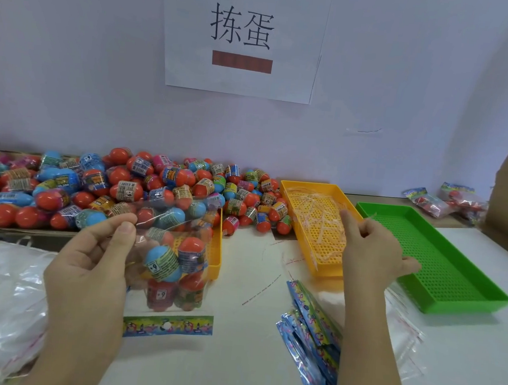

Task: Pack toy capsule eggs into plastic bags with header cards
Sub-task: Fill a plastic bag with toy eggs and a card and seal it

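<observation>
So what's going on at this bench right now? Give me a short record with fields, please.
Left hand: pinches a filled bag by its upper edge
Bag contents: several capsule eggs, with a header card at the lower end
Right hand: pinches a thin clear strip above the yellow tray
Yellow tray: holds more such strips
Along the wall: loose eggs in a pile
Near the right hand: stack of header cards, green tray
</observation>
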The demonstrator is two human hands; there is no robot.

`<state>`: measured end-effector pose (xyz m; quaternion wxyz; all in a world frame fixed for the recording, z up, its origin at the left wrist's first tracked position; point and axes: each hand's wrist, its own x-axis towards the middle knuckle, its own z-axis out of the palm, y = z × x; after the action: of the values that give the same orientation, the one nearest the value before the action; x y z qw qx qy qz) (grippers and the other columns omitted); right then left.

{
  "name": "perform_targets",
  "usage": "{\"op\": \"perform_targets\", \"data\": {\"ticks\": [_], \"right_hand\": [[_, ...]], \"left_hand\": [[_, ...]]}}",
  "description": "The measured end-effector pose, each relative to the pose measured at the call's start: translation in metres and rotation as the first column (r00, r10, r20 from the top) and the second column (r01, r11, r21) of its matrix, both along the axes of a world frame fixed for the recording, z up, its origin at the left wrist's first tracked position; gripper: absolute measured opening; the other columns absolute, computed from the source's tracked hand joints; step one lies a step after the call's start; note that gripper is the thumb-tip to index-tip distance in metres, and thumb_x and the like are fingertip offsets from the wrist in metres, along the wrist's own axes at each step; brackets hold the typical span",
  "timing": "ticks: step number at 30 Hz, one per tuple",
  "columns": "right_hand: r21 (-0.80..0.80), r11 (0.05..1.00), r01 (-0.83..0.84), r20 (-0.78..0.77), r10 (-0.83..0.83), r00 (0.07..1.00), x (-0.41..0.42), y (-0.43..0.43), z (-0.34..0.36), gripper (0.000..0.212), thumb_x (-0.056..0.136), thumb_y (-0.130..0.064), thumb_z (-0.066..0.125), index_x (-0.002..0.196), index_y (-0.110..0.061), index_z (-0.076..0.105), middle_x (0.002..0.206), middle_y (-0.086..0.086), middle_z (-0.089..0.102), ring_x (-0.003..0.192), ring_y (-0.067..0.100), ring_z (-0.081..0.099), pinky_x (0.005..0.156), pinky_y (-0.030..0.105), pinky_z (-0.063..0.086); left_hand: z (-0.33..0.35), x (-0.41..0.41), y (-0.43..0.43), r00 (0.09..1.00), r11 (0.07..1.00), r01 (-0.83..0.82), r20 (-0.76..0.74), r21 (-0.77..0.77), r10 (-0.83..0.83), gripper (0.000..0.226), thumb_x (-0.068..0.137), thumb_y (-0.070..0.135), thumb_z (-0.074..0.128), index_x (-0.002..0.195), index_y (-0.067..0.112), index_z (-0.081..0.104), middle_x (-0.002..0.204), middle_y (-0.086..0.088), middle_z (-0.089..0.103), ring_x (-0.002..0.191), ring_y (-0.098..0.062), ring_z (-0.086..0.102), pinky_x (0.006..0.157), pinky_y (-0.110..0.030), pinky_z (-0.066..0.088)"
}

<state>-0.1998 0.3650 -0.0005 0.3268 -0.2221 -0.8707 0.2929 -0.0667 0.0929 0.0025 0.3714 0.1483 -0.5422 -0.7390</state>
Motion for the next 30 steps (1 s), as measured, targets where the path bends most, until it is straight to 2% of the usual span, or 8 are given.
{"op": "perform_targets", "data": {"ticks": [3, 5, 12, 14, 17, 21, 26, 30], "right_hand": [[-0.069, 0.995, -0.075, 0.048, 0.078, 0.996, -0.001, 0.004, 0.003, 0.012, 0.088, -0.038, 0.064, 0.096, -0.029, 0.063, 0.075, -0.007, 0.058, 0.087, 0.023, 0.056, 0.080, 0.039, 0.017], [-0.070, 0.988, -0.138, 0.112, 0.145, 0.983, -0.002, 0.005, 0.000, 0.047, 0.089, -0.021, 0.061, 0.132, -0.035, 0.050, 0.088, -0.012, 0.059, 0.088, 0.018, 0.053, 0.084, 0.037, 0.017], [-0.091, 0.986, -0.139, 0.079, 0.147, 0.986, -0.002, 0.000, 0.004, 0.054, 0.099, -0.049, 0.033, 0.062, -0.019, 0.060, 0.063, -0.011, 0.056, 0.075, 0.018, 0.053, 0.094, 0.042, 0.018], [-0.138, 0.958, -0.252, 0.020, 0.257, 0.966, -0.006, 0.001, 0.005, 0.025, 0.099, -0.034, 0.045, 0.092, -0.021, 0.065, 0.084, -0.014, 0.059, 0.097, 0.022, 0.055, 0.096, 0.041, 0.018], [-0.061, 0.959, -0.278, 0.163, 0.284, 0.945, -0.004, -0.001, 0.001, 0.062, 0.093, -0.034, 0.059, 0.147, -0.027, 0.031, 0.133, -0.003, 0.050, 0.127, 0.024, 0.042, 0.105, 0.049, 0.017], [-0.032, 0.989, -0.142, 0.098, 0.144, 0.985, 0.000, -0.003, 0.005, 0.036, 0.094, -0.047, 0.047, 0.117, -0.027, 0.065, 0.116, 0.001, 0.065, 0.097, 0.022, 0.050, 0.090, 0.041, 0.020], [0.000, 0.988, -0.152, 0.182, 0.149, 0.972, 0.004, -0.007, 0.006, 0.114, 0.073, -0.051, 0.075, 0.153, -0.029, -0.003, 0.144, 0.014, 0.031, 0.129, 0.031, 0.030, 0.101, 0.051, 0.021], [-0.015, 0.997, -0.071, -0.061, 0.070, 0.996, 0.004, -0.008, 0.005, 0.112, 0.060, -0.047, 0.086, 0.147, -0.023, 0.021, 0.131, 0.016, 0.033, 0.118, 0.029, 0.031, 0.095, 0.046, 0.023]], "left_hand": [[0.001, -0.001, 0.001, 1.000, 1.000, -0.008, -0.006, -0.007, 0.008, 0.018, 0.088, 0.022, 0.064, 0.079, 0.033, 0.075, 0.075, 0.010, 0.074, 0.069, -0.005, 0.071, 0.056, -0.020, 0.058], [0.001, -0.001, 0.001, 1.000, 1.000, -0.015, 0.004, -0.007, 0.015, 0.022, 0.090, 0.019, 0.062, 0.079, 0.033, 0.075, 0.076, 0.010, 0.074, 0.070, -0.005, 0.071, 0.056, -0.020, 0.058], [0.002, 0.000, 0.001, 1.000, 1.000, -0.011, 0.010, -0.002, 0.011, 0.025, 0.092, 0.016, 0.062, 0.078, 0.032, 0.074, 0.074, 0.010, 0.074, 0.069, -0.006, 0.071, 0.054, -0.019, 0.057], [0.003, 0.000, 0.001, 1.000, 1.000, -0.008, 0.010, -0.003, 0.008, 0.027, 0.092, 0.015, 0.061, 0.078, 0.033, 0.074, 0.074, 0.009, 0.074, 0.069, -0.006, 0.071, 0.053, -0.019, 0.057], [0.005, 0.002, 0.003, 1.000, 1.000, 0.000, 0.010, -0.012, 0.000, 0.031, 0.093, 0.014, 0.061, 0.076, 0.036, 0.075, 0.075, 0.009, 0.074, 0.069, -0.007, 0.072, 0.053, -0.019, 0.057], [0.007, 0.002, 0.005, 1.000, 1.000, 0.003, 0.001, -0.013, -0.003, 0.031, 0.094, 0.011, 0.060, 0.075, 0.032, 0.074, 0.071, 0.011, 0.073, 0.065, -0.004, 0.071, 0.049, -0.017, 0.054], [0.007, 0.003, 0.005, 1.000, 0.999, 0.019, 0.006, -0.025, -0.019, 0.023, 0.093, 0.014, 0.059, 0.083, 0.030, 0.072, 0.076, 0.010, 0.074, 0.069, -0.005, 0.072, 0.052, -0.017, 0.055], [0.009, 0.005, 0.006, 1.000, 1.000, 0.022, 0.011, -0.013, -0.021, 0.029, 0.093, 0.013, 0.059, 0.077, 0.033, 0.074, 0.075, 0.011, 0.074, 0.068, -0.004, 0.071, 0.051, -0.017, 0.055]]}}
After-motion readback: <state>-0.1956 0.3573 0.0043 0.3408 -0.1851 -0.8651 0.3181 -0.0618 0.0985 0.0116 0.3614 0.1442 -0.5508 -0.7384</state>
